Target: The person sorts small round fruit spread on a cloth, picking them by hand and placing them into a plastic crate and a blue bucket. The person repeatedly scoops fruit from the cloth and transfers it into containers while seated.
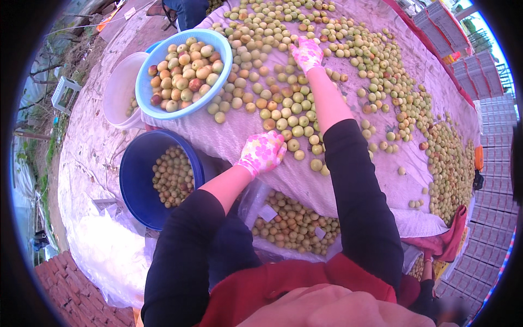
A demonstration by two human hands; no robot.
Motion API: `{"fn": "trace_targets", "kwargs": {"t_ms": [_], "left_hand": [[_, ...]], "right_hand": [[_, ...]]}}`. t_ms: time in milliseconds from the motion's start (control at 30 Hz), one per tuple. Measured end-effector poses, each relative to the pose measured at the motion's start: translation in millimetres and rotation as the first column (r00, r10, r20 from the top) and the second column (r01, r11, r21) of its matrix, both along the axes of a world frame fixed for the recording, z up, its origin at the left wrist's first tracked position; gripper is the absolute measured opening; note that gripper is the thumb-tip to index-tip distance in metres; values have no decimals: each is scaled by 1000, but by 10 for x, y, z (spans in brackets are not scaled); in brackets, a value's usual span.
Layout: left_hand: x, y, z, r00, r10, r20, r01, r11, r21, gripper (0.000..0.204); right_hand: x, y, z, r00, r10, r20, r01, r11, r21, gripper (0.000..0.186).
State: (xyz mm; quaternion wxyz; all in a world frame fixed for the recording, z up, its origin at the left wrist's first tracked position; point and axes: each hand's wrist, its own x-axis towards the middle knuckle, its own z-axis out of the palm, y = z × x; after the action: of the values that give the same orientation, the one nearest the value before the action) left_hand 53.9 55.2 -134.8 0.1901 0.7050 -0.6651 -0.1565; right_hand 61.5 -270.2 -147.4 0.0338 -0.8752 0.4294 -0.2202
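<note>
1. Pinkish cloth (pixel 212 136) covers the work surface; round green-to-reddish fruit (pixel 296 108) lies loose across it.
2. Left hand (pixel 262 152), gloved, near edge: fingers curled; cannot tell whether they enclose anything.
3. Right hand (pixel 308 53) extends among the fruit; grip unclear.
4. Progress, judged: light-blue basin (pixel 146 84) and dark-blue bucket (pixel 139 174) partly filled; much left loose.
</note>
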Motion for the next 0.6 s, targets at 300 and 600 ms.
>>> {"fn": "trace_targets", "kwargs": {"t_ms": [300, 600], "left_hand": [[-7, 2, 27, 1000, 0, -5, 0, 999, 32, 23], [-9, -7, 15, 1000, 4, 5, -5, 998, 69, 24]], "right_hand": [[148, 102, -9, 991, 33, -130, -9, 983, 184, 45], [-481, 489, 71, 913, 406, -36, -366, 855, 369, 44]]}}
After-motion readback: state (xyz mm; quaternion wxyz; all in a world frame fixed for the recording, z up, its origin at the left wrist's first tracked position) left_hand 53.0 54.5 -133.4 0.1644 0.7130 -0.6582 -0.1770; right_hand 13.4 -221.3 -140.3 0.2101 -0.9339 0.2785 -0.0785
